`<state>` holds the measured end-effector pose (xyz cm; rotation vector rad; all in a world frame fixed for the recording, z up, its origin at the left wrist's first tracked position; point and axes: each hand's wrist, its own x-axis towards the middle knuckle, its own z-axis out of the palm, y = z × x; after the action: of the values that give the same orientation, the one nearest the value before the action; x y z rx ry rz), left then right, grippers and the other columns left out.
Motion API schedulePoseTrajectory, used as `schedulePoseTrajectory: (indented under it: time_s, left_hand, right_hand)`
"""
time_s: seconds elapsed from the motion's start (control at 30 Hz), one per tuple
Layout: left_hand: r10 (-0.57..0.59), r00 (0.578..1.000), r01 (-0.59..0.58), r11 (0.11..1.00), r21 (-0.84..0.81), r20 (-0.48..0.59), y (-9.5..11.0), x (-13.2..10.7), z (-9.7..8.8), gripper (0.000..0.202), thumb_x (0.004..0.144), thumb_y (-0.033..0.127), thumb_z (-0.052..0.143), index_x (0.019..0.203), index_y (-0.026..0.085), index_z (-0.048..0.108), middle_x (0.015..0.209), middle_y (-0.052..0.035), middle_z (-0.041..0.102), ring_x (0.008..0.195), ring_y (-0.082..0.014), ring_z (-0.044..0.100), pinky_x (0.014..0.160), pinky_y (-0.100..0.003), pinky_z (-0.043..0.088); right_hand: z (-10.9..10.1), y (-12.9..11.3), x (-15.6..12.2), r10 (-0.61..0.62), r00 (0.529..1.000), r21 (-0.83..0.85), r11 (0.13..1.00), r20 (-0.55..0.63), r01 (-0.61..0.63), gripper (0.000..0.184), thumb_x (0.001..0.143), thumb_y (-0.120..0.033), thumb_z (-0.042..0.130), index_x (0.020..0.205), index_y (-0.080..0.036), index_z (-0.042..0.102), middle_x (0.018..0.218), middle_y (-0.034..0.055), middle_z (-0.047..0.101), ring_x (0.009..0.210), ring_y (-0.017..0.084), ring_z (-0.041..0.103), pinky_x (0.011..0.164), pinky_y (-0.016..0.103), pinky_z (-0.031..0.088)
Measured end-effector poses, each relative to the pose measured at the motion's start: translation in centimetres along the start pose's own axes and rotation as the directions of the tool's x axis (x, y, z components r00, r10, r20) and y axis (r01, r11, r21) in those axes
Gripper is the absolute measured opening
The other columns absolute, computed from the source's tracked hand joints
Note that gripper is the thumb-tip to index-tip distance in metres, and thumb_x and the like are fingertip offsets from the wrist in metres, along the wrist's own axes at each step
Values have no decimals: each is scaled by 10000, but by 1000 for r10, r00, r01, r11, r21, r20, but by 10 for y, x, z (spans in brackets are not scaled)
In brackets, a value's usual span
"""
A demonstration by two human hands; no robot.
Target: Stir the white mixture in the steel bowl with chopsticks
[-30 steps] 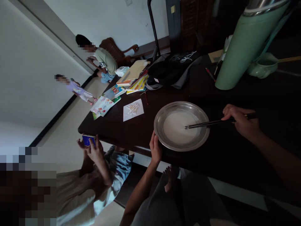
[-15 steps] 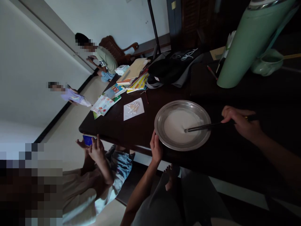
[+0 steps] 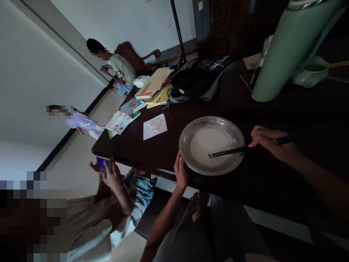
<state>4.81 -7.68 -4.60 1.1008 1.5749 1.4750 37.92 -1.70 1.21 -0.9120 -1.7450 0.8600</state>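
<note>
A round metal bowl point(image 3: 188, 160) stands on the dark table, with a milky, whitish liquid point(image 3: 208, 140) in its bottom. My left hand point(image 3: 181, 173) grips the bowl's near left rim, its fingers along the outer side and partly hidden beneath it. In my right hand point(image 3: 268, 142), to the right of the bowl, the fingers are closed round a pair of dark chopsticks point(image 3: 231, 151). They slant across the bowl's right rim, and their tips dip into the liquid near its front.
Cotton swabs lie on a white paper point(image 3: 160, 133) left of the bowl. Behind are books point(image 3: 154, 91), a black bag point(image 3: 196, 80), a green thermos point(image 3: 286, 54) and a small green cup point(image 3: 311, 72). A seated person holds a phone point(image 3: 103, 162); two other people are farther back.
My right hand has shifted left and slightly down, and the chopstick tips have moved nearer the front of the liquid. My left hand stays put. A person at the back has moved a little.
</note>
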Motion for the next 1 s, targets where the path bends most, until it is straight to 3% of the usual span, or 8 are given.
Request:
schedulePoseTrajectory:
  time_s: [0.1,0.23,0.33,0.43,0.57,0.67,0.83,1.0]
  left_hand:
    - [-6,1000,6,1000,24,-5,0,0,0,677,904,684,566,1295,156,729,1338,-140,724,1356,-328,597,1178,-416,418]
    - [-5,1000,5,1000,1,1,-2,0,-1,675,906,679,569,1305,157,722,1350,-141,718,1346,-324,607,1174,-422,423]
    - [-3,1000,3,1000,-12,8,-2,0,-1,664,908,673,575,1301,160,726,1355,-138,716,1344,-324,608,1178,-424,418]
    - [4,1000,-4,1000,-13,0,-2,0,-1,652,909,674,575,1292,171,735,1347,-127,723,1344,-319,609,1181,-417,415]
    - [17,1000,-17,1000,18,-6,-1,0,-1,655,904,679,577,1277,165,743,1350,-131,722,1335,-316,617,1168,-406,429]
    - [8,1000,-8,1000,15,-8,-1,0,0,649,908,671,572,1283,167,738,1326,-130,734,1331,-315,620,1169,-412,426]
    - [-11,1000,12,1000,14,-8,-1,1,1,656,916,661,558,1314,165,717,1344,-134,721,1347,-318,605,1171,-411,422]
    - [11,1000,-11,999,38,-8,0,0,2,659,910,679,559,1282,165,735,1301,-133,742,1339,-318,609,1170,-406,419]
  right_hand:
    - [9,-2,3,-53,989,-28,998,141,57,165,932,-377,696,857,-290,815,746,7,709,737,180,633,704,341,473]
    - [2,1,2,6,994,-124,992,-109,-19,287,975,-412,628,807,-263,806,720,5,636,683,154,590,670,332,433]
    - [-7,1,0,30,971,-63,997,-237,-46,453,1007,-452,562,658,-239,757,691,4,573,659,144,555,657,331,411]
    - [-4,-2,-1,42,993,31,999,-113,-39,458,1006,-436,564,638,-237,750,679,8,592,656,149,569,656,332,428]
    - [10,-3,2,-8,995,-27,1000,101,11,247,961,-400,644,835,-268,809,726,6,676,684,157,620,662,325,457]
    - [7,0,2,-15,1000,-99,995,2,15,217,956,-389,655,859,-268,807,730,2,661,685,151,609,664,323,444]
    - [-10,5,-3,42,970,-47,997,-239,-55,448,1011,-438,557,659,-243,754,680,3,567,656,147,550,653,333,406]
    - [4,-1,0,63,998,5,998,-6,-63,368,979,-445,608,718,-249,777,683,2,621,631,146,586,621,322,427]
